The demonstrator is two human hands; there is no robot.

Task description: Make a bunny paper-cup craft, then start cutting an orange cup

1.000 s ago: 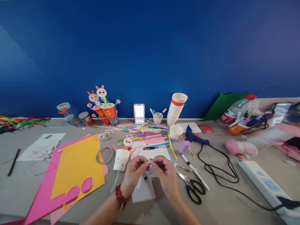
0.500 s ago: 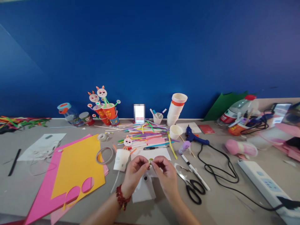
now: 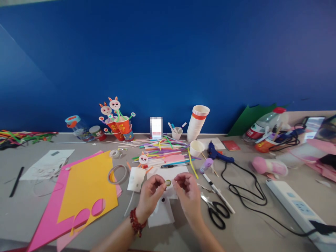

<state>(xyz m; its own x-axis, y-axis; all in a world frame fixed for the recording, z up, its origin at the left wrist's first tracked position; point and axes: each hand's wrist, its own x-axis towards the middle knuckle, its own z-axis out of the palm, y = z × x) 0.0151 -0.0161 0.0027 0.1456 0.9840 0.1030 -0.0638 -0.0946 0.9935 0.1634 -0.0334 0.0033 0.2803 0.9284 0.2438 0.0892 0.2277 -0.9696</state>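
Low over the desk [image 3: 249,227], the left hand [image 3: 150,194] pinched a small disc [image 3: 168,182] — the right hand [image 3: 188,194], fingers closed, just beside

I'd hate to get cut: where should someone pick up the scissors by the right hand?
Best grip the scissors by their black handle loops, coming from the near right. They lie flat, blades pointing away toward the right hand, so the loops are the blunt, free end.

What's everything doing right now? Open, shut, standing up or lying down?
left hand, pinching the small round piece
right hand, fingers curled beside the piece, grip unclear
scissors, lying flat
cup stack, upright
glue gun, lying down
bottle, on its side, capped
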